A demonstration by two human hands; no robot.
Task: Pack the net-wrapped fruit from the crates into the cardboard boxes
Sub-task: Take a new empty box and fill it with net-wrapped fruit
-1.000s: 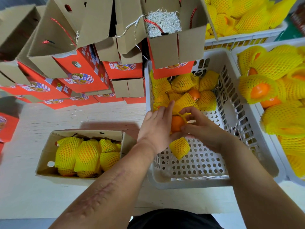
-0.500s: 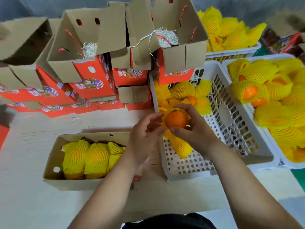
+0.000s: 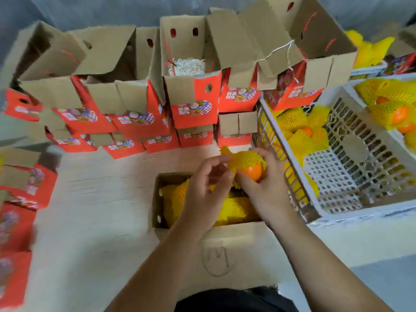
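An orange (image 3: 251, 171), half out of its yellow foam net (image 3: 244, 160), is held above the open cardboard box (image 3: 158, 200), just left of the white crate (image 3: 333, 218). It is cupped by the right hand (image 3: 265, 188), fingers curled round it; the net's edge is pinched by the left hand (image 3: 208, 185). Netted fruit (image 3: 234, 209) is seen packed in the box.

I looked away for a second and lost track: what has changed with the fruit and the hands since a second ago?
The orange has been lifted out of the white crate and carried left, now above the open cardboard box. The right hand still grips it; the left hand now pinches its yellow net, which covers more of the fruit than before. The wrapped fruit in the box and the crate lie as they were.
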